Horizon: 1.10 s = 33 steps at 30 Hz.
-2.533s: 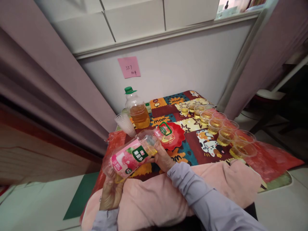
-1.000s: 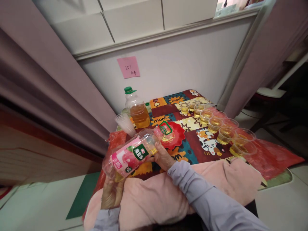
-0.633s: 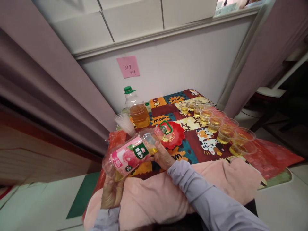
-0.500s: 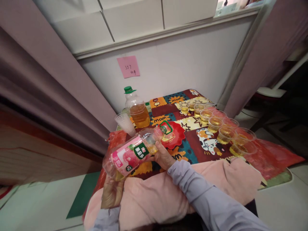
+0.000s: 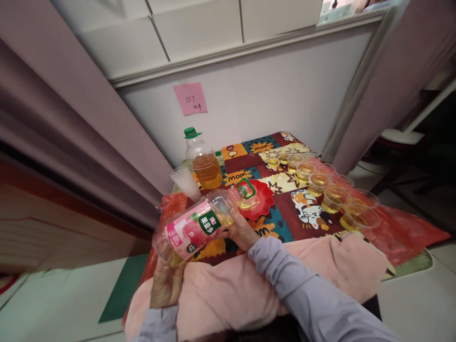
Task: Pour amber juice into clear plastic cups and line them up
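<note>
A large clear plastic bottle (image 5: pixel 194 228) with a pink label and some yellow liquid lies tilted between my hands, its neck toward the upper right. Its base end rests on the fingers of my left hand (image 5: pixel 166 282). My right hand (image 5: pixel 240 228) grips it from the near side, just below the neck. The bottle mouth, with a green ring handle (image 5: pixel 252 188) around it, is over a red scalloped plate (image 5: pixel 267 204). I cannot make out whether anything flows from the mouth.
Beyond the bottle stand a green-capped jug (image 5: pixel 206 166) of amber liquid and a leaning stack of clear cups (image 5: pixel 185 183). Several cups (image 5: pixel 317 183), many holding yellow liquid, line the right side of the patterned tablecloth (image 5: pixel 281 209). A pink cloth (image 5: pixel 228 289) covers the near edge.
The bottle has shifted very slightly in my hands. Both hands keep practically the same places, and the things on the table have not moved.
</note>
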Each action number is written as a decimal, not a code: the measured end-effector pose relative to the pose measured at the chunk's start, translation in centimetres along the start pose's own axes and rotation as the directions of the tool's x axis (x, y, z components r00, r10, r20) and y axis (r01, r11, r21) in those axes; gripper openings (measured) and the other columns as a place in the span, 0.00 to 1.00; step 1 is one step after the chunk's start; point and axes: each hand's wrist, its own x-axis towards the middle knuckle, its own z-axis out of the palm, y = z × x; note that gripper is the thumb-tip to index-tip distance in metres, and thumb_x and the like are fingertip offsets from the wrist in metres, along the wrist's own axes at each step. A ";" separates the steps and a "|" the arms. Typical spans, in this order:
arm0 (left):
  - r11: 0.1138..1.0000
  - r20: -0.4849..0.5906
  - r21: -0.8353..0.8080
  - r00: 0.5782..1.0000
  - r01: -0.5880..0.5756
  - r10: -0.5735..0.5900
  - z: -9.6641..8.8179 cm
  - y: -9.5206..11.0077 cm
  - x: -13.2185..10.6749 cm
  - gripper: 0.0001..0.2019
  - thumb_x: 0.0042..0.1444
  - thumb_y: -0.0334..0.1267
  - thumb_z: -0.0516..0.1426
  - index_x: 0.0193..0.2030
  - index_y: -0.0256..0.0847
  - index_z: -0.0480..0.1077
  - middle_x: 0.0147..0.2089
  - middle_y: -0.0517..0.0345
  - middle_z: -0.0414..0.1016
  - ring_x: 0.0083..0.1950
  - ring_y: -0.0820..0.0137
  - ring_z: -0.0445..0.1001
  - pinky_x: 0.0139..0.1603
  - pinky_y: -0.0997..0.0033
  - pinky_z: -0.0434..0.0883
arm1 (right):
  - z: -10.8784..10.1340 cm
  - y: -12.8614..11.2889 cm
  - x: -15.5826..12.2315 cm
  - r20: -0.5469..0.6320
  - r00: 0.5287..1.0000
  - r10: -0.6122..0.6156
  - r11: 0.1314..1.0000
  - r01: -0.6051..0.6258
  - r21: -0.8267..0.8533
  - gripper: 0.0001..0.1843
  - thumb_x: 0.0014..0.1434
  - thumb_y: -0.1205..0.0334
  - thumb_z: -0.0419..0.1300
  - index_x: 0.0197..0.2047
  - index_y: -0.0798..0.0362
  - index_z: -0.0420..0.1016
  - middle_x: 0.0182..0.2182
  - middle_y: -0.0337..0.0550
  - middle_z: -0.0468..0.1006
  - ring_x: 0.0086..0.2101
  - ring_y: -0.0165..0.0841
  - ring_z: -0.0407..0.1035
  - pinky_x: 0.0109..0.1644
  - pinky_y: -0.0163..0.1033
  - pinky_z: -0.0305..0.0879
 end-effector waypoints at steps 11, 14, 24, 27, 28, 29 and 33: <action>1.000 -0.003 -0.003 1.000 -0.004 0.004 0.2 0.2 -0.1 0.44 0.39 0.56 0.83 0.66 0.54 0.83 0.82 0.52 0.72 0.88 0.33 0.54 0.69 0.39 0.81 | 0.2 -0.1 -0.1 -0.020 1.000 0.009 1.000 -0.009 0.006 0.44 0.68 0.29 0.68 0.78 0.37 0.65 0.63 0.49 0.85 0.42 0.40 0.85 0.48 0.55 0.89; 1.000 -0.003 0.015 1.000 -0.002 0.002 0.4 0.3 -0.2 0.45 0.39 0.57 0.83 0.66 0.54 0.83 0.82 0.51 0.71 0.87 0.31 0.55 0.66 0.41 0.84 | 0.3 -0.2 -0.1 -0.016 1.000 0.009 1.000 -0.009 0.017 0.44 0.67 0.29 0.69 0.78 0.37 0.66 0.63 0.48 0.85 0.43 0.40 0.85 0.48 0.54 0.89; 1.000 -0.006 0.025 1.000 -0.009 0.009 0.3 0.2 -0.2 0.45 0.39 0.58 0.83 0.66 0.56 0.82 0.81 0.51 0.73 0.87 0.31 0.56 0.70 0.34 0.80 | 0.2 -0.1 -0.1 -0.028 1.000 0.007 1.000 -0.007 0.020 0.43 0.68 0.29 0.69 0.77 0.37 0.66 0.59 0.48 0.87 0.42 0.41 0.85 0.48 0.57 0.88; 1.000 -0.019 0.014 1.000 -0.006 0.006 0.4 0.2 -0.2 0.44 0.38 0.56 0.84 0.66 0.56 0.83 0.80 0.52 0.74 0.87 0.32 0.56 0.72 0.33 0.78 | 0.2 -0.1 -0.1 -0.036 0.999 0.007 1.000 -0.007 0.015 0.44 0.68 0.29 0.68 0.78 0.38 0.66 0.59 0.49 0.87 0.44 0.43 0.85 0.48 0.56 0.88; 1.000 -0.021 0.009 1.000 -0.007 0.007 0.4 0.2 -0.2 0.45 0.38 0.56 0.84 0.66 0.56 0.83 0.81 0.52 0.74 0.87 0.32 0.55 0.73 0.33 0.78 | 0.2 -0.1 0.0 -0.037 0.999 0.011 1.000 -0.011 0.015 0.44 0.68 0.28 0.68 0.77 0.39 0.67 0.60 0.50 0.87 0.44 0.42 0.86 0.47 0.55 0.88; 1.000 -0.020 0.005 1.000 -0.009 0.009 0.4 0.3 -0.2 0.45 0.38 0.56 0.84 0.66 0.56 0.83 0.81 0.52 0.73 0.87 0.32 0.55 0.73 0.33 0.78 | 0.1 -0.1 0.0 -0.034 0.999 0.017 1.000 -0.016 0.015 0.43 0.68 0.28 0.68 0.77 0.40 0.67 0.62 0.50 0.86 0.44 0.42 0.86 0.47 0.55 0.88; 1.000 0.007 -0.007 1.000 -0.002 0.002 -0.1 0.1 0.0 0.44 0.40 0.52 0.84 0.67 0.55 0.82 0.82 0.50 0.72 0.87 0.32 0.56 0.74 0.33 0.75 | 0.1 -0.1 0.0 -0.025 1.000 0.010 1.000 -0.009 0.016 0.44 0.67 0.28 0.68 0.77 0.36 0.66 0.64 0.46 0.85 0.47 0.42 0.86 0.46 0.52 0.89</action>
